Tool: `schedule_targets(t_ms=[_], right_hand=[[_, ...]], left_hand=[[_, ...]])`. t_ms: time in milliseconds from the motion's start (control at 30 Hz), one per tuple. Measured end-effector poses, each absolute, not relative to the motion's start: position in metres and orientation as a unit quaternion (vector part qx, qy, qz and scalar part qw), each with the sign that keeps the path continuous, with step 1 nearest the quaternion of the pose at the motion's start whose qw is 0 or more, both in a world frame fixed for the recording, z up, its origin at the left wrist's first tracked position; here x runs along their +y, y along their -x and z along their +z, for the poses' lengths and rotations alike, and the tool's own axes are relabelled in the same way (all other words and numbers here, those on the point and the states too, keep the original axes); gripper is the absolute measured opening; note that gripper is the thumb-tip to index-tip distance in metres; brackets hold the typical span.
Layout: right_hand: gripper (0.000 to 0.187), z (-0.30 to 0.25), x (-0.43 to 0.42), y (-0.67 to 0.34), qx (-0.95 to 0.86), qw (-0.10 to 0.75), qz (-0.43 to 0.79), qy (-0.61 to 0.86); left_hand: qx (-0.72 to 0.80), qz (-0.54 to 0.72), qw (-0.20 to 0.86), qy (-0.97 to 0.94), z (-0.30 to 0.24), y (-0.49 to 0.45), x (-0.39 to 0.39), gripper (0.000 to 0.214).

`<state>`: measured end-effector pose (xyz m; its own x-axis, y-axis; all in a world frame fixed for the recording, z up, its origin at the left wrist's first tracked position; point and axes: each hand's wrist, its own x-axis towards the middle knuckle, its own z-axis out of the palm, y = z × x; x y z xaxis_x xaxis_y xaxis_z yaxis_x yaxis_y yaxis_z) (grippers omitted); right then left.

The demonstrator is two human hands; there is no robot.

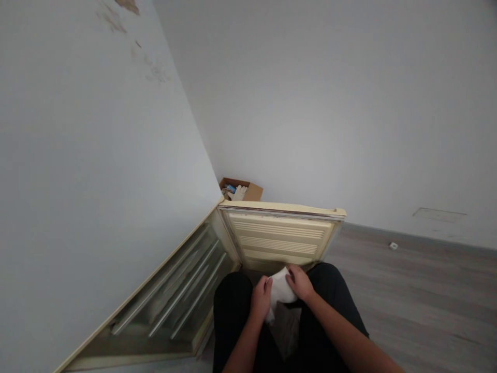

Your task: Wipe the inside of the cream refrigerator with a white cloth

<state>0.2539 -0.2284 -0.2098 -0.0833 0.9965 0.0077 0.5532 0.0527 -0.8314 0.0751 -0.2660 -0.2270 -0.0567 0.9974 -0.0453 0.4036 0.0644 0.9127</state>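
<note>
**A:** Both hands clamp one thing. From your left: fridge shelves (182, 295), not touched by it. Left hand (261, 299) is closed on the white cloth (280, 291), low between your knees. Right hand (300, 282) pinches its top. I'd judge contact work not yet begun.

**B:** Edges, room?

**A:** Wall (77, 181) boxes in your left. The open fridge door (281, 235) has its lower edge just beyond your knuckles. Bare floor (407, 290) on your right is open.

A box (244, 190) sits behind the door (281, 235). Shelves (176, 292) lie left of it. Before it, a cloth (280, 290) is between the left hand (261, 301) and right hand (300, 283).
</note>
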Motion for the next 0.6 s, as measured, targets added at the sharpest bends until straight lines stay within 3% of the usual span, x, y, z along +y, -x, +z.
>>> schedule_targets(t_ms=[200, 333, 467, 600], right_hand=[[0.015, -0.240, -0.258, -0.258, -0.690, 0.291, 0.320, 0.580], [0.019, -0.264, -0.264, -0.247, -0.716, 0.268, 0.423, 0.487], [0.021, -0.264, -0.250, -0.236, -0.580, 0.288, 0.567, 0.509], [0.042, -0.256, -0.243, -0.218, -0.510, 0.267, 0.627, 0.525]], left_hand=[[0.611, 0.371, 0.399, -0.574, -0.236, -0.092, -0.246, 0.038], [0.562, 0.347, 0.438, -0.610, -0.233, -0.107, -0.249, 0.035], [0.517, 0.317, 0.471, -0.640, -0.226, -0.111, -0.255, 0.032], [0.499, 0.303, 0.491, -0.647, -0.219, -0.103, -0.262, 0.039]])
